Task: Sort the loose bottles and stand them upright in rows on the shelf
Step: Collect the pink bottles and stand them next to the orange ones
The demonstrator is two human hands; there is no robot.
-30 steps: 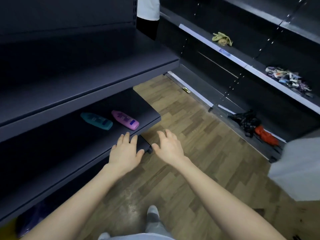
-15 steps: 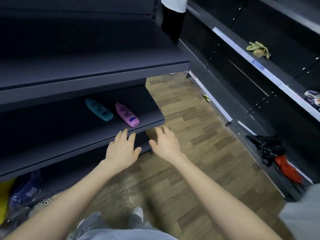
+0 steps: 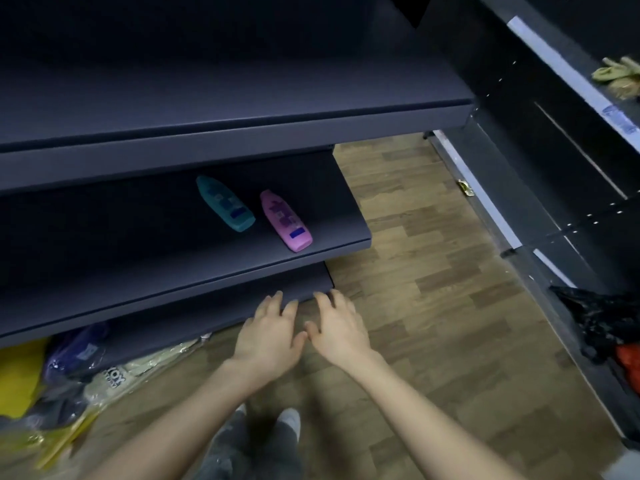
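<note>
A teal bottle (image 3: 225, 203) and a pink bottle (image 3: 286, 220) lie flat, side by side and apart, on the dark middle shelf (image 3: 173, 271) near its right end. My left hand (image 3: 268, 336) and my right hand (image 3: 337, 327) hover below that shelf's front edge, over the bottom shelf's corner. Both hands have fingers spread and hold nothing. Their thumbs nearly touch.
A wide dark upper shelf (image 3: 242, 133) overhangs the bottles. Plastic bags with yellow and purple packs (image 3: 52, 375) lie on the floor at lower left. Across the wooden aisle floor (image 3: 433, 306) a second rack holds gloves (image 3: 618, 76), a black bag (image 3: 602, 323) and something red.
The view has swung left and down and drawn closer to the shelf. Both hands have come nearer each other; the bottles have not moved on the shelf.
</note>
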